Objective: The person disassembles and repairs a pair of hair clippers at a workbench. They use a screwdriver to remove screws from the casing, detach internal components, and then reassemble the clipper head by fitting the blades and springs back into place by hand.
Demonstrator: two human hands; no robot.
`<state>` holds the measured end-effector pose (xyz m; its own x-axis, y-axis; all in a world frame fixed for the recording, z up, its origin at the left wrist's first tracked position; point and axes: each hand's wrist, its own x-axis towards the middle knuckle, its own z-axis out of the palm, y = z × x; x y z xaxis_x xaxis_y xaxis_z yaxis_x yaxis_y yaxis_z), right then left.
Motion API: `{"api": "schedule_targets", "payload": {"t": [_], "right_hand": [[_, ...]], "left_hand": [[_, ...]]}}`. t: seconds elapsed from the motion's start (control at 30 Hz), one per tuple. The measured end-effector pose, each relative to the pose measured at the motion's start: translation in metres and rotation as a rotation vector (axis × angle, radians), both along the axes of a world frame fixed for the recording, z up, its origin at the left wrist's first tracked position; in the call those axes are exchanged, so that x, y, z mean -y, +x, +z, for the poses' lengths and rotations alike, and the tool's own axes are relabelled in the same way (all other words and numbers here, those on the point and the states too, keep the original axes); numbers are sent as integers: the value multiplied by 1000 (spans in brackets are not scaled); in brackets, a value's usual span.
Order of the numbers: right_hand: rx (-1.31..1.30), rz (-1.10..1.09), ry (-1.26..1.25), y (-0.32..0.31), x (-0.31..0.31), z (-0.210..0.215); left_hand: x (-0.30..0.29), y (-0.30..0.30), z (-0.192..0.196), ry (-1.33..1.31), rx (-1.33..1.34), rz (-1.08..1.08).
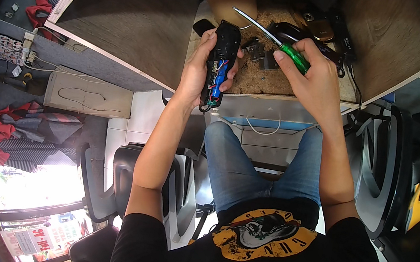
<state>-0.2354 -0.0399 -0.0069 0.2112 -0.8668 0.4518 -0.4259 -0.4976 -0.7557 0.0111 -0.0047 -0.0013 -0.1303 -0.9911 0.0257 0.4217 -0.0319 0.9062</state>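
My left hand [194, 76] is wrapped round a black hair clipper [227, 39], held upright above the desk's front edge. Its casing is open on the side facing me, baring a blue cylindrical battery [221, 75] with red and other thin wires and a bit of green circuit board at the bottom. In my right hand [320, 82] is a screwdriver [296, 58] with a clear green handle, pinched between thumb and fingers. Its metal shaft points up and left, the tip near the clipper's top end but apart from it. Small dark parts [262, 56] lie on the surface between my hands.
A brown speckled desktop [248, 85] sits between wooden side panels [124, 19]. Another dark clipper [292, 33], a gold-coloured device [314, 25] and cords lie at the back right. Black chairs [382, 169] flank me. On the left are a power strip [27, 46] and a red-and-grey cloth [29, 134].
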Motion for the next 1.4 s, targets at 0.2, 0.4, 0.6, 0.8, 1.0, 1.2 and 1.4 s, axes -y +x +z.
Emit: {"api": "schedule_targets", "payload": {"t": [0.2,0.4,0.6,0.8,1.0,1.2,1.4], "right_hand": [[5,-8,-17,0,0,-3],[-4,-17,-20,0,0,-3],[14,-11,-26,0,1,-4],[10,-12,-15,1,0,-3],[7,-9,-12,0,0,-3],[0,-13,-2,0,-1,-2],[7,-9,-7,0,-1,-1]], "left_hand": [[0,0,0,5,1,1],[0,1,0,-1,17,-2],[-3,-7,4,-45,152,51],[1,1,1,-38,115,-14],[0,0,1,-45,62,-49],[-1,1,2,-51,63,-60],[-1,-2,5,-28,113,-25]]}}
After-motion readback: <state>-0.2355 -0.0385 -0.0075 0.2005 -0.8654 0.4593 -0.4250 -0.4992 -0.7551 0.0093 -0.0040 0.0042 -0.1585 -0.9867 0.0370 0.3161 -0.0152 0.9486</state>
